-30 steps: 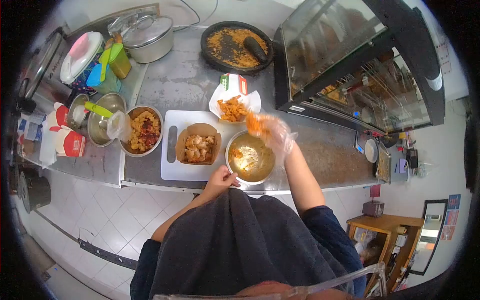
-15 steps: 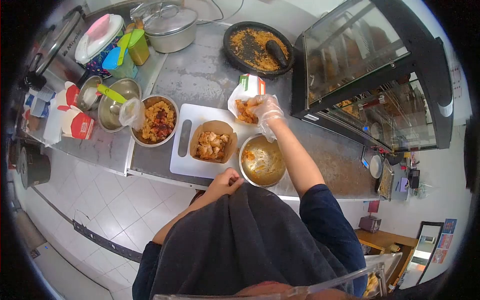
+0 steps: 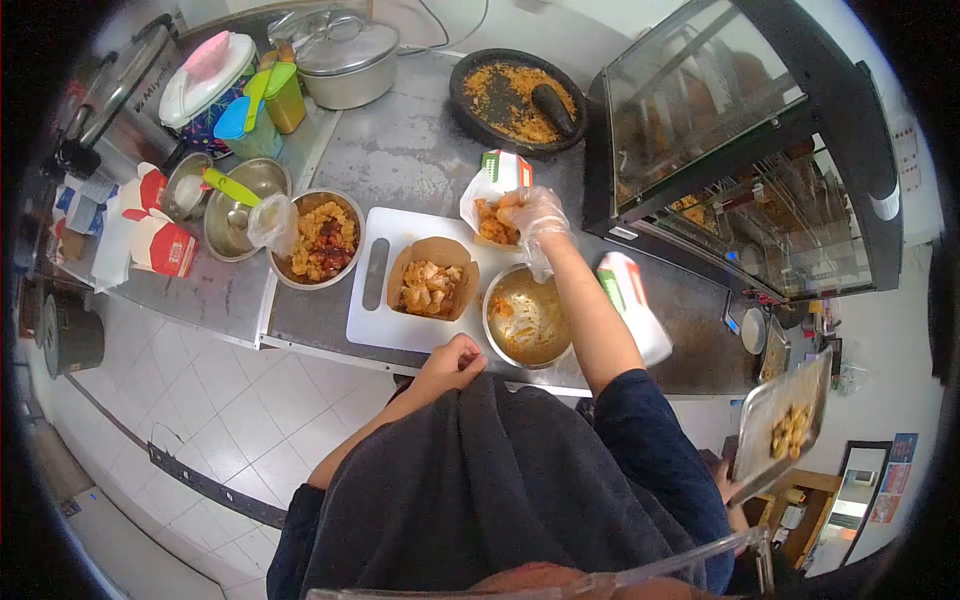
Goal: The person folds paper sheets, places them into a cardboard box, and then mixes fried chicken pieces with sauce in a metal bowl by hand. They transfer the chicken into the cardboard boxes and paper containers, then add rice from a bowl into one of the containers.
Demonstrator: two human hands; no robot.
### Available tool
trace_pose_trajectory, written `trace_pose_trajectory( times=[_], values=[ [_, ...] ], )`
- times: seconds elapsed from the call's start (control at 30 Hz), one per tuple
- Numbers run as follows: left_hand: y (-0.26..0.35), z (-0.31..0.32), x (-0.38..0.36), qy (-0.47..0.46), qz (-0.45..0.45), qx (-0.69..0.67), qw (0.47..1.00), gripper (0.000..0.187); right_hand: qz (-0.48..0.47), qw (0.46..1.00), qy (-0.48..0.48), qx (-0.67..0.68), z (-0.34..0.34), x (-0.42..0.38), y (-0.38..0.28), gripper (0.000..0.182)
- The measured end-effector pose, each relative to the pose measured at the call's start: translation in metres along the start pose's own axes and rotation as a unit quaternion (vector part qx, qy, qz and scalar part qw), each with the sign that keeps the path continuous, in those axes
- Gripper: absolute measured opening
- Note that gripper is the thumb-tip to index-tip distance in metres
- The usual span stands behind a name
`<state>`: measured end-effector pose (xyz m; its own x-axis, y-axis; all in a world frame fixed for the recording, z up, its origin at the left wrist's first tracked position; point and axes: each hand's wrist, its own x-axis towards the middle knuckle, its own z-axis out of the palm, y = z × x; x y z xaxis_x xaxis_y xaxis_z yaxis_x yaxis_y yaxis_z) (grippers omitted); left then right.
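My right hand (image 3: 541, 222), in a clear plastic glove, has its fingers closed on a piece of fried chicken (image 3: 508, 207) at the paper-lined takeaway box (image 3: 508, 168). More orange-brown pieces sit in that box. My left hand (image 3: 453, 366) is curled at the counter's front edge, between the brown cardboard box and my dark apron; what its fingers hold, if anything, is hidden. The brown box (image 3: 468, 298), with sauced chicken pieces inside, stands on a white cutting board (image 3: 385, 332). Below my right wrist is a steel bowl (image 3: 540, 345) with sauce smears and scraps.
A second white-orange-green box (image 3: 640, 318) lies right of my forearm. Another person's hand (image 3: 728, 485) holds a metal tray (image 3: 752, 420) of small round pieces. A stone mortar (image 3: 470, 115) stands behind, a glass display cabinet (image 3: 700, 110) at right, a bowl of fried food (image 3: 353, 270) at left.
The second box has appeared on the counter right of my forearm. The other person's tray has come into view at the right. My hands stay nearly in place.
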<state>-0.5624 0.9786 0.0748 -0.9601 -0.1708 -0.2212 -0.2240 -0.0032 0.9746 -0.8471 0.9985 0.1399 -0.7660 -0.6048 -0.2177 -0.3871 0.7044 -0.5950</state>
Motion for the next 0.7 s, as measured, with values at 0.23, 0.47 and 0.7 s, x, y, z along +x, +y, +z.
trace_pose_trajectory(
  times=[0.23, 0.47, 0.7],
  values=[
    [0.005, -0.008, -0.006, -0.007, 0.003, -0.037, 0.999, 0.019, -0.032, 0.994, -0.056, -0.094, -0.003, 0.006, 0.01, 0.027],
    [0.017, -0.018, -0.006, -0.02, 0.013, -0.057, 0.998, 0.016, 0.08, 0.755, -0.127, 0.638, -0.009, 0.007, 0.044, 0.027],
    [0.082, -0.019, 0.008, 0.025, 0.146, 0.111, 0.983, 0.015, 0.003, 0.542, -0.047, 0.839, -0.013, -0.059, 0.011, 0.028]
  ],
)
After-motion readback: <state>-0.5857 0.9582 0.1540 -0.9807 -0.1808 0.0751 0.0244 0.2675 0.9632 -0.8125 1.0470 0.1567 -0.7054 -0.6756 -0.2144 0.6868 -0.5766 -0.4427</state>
